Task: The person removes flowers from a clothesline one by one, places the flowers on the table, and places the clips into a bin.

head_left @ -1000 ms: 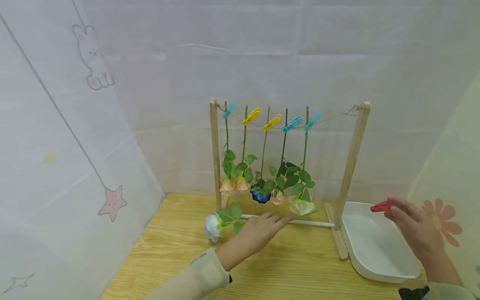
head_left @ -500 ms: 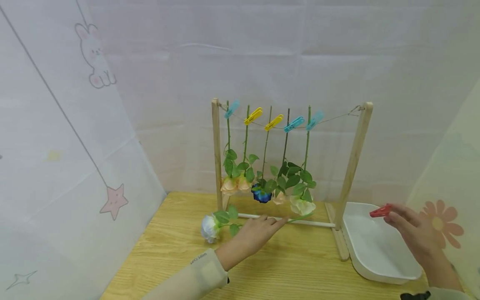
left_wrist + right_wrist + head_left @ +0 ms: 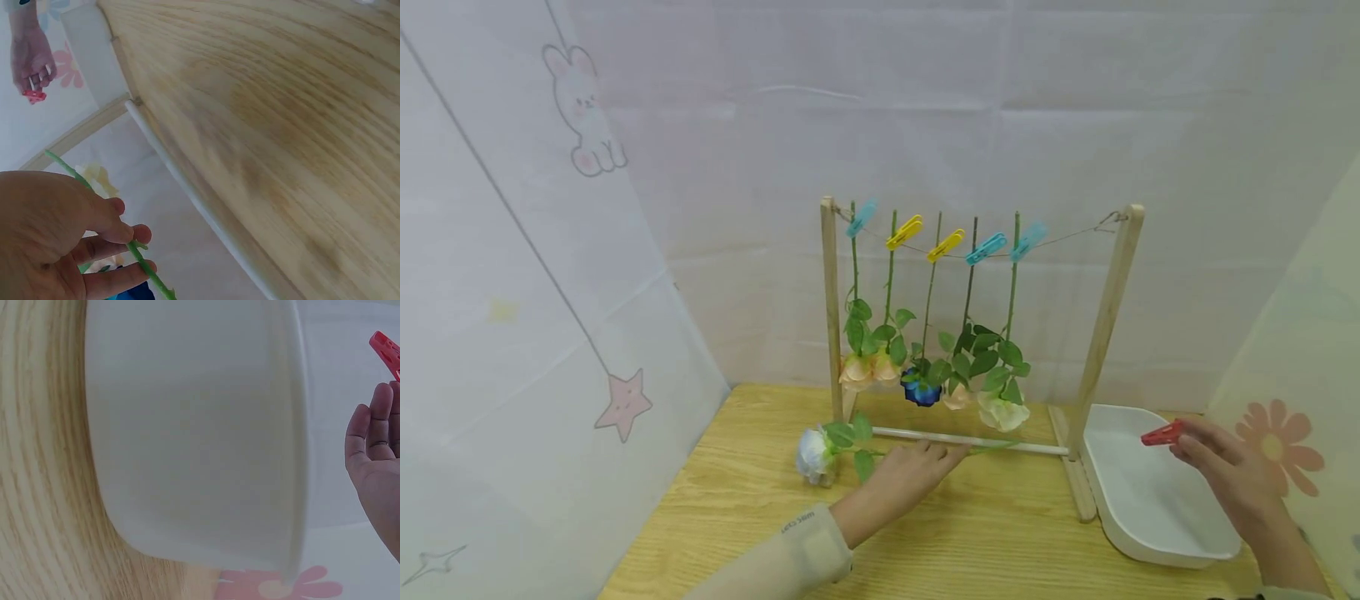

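My left hand [image 3: 906, 477] pinches the green stem of a pale blue-white rose [image 3: 815, 455] between thumb and fingers. The bloom points left, low over the table, and the stem [image 3: 150, 270] crosses the fingertips in the left wrist view. On the right, my other hand [image 3: 1236, 473] holds a red clothespin [image 3: 1162, 433] by its end, above the white basin [image 3: 1176, 546]. Behind the left hand, several roses hang upside down from a string, each stem clipped by a clothespin, such as the yellow clothespin [image 3: 946, 246] over the dark blue rose [image 3: 921, 388].
A wooden rack [image 3: 1105, 325] with two posts carries the string, and a white bar [image 3: 1022, 446] joins its feet low down. The basin stands right beside the rack's right foot. White printed cloth [image 3: 880, 125] encloses the wooden table [image 3: 970, 542] at back and sides.
The left hand has drawn the rose a little left and toward me, its stem end lower. The right hand has sunk slightly with the red clothespin. The hanging roses stay put.
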Action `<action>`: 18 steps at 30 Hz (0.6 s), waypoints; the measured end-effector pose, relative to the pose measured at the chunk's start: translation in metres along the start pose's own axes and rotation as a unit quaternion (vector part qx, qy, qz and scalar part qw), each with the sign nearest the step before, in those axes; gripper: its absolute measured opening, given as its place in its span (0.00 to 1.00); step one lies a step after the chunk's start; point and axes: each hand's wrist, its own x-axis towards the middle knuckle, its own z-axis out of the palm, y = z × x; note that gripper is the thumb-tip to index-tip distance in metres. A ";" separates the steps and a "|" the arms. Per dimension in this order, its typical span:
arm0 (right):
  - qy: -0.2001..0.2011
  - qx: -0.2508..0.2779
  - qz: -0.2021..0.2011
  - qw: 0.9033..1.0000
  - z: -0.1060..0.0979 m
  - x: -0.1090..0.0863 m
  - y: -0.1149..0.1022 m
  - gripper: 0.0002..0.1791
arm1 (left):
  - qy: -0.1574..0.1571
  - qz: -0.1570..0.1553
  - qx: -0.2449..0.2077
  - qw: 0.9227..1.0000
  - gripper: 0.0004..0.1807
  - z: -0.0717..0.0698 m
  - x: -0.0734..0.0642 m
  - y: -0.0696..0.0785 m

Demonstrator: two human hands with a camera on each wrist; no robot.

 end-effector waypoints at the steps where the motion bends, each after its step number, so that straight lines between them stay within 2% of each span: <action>1: 0.003 0.002 0.000 1.000 0.000 -0.001 0.000 0.19 | 0.004 0.001 0.005 1.000 0.39 0.002 -0.001 0.001; 11: 0.027 0.008 0.012 1.000 0.003 -0.005 -0.001 0.18 | -0.038 0.004 0.008 0.999 0.43 0.013 -0.004 0.010; 18: -0.015 -0.031 0.017 0.999 0.000 -0.005 0.003 0.18 | -0.038 0.001 0.037 0.999 0.42 0.017 -0.007 0.014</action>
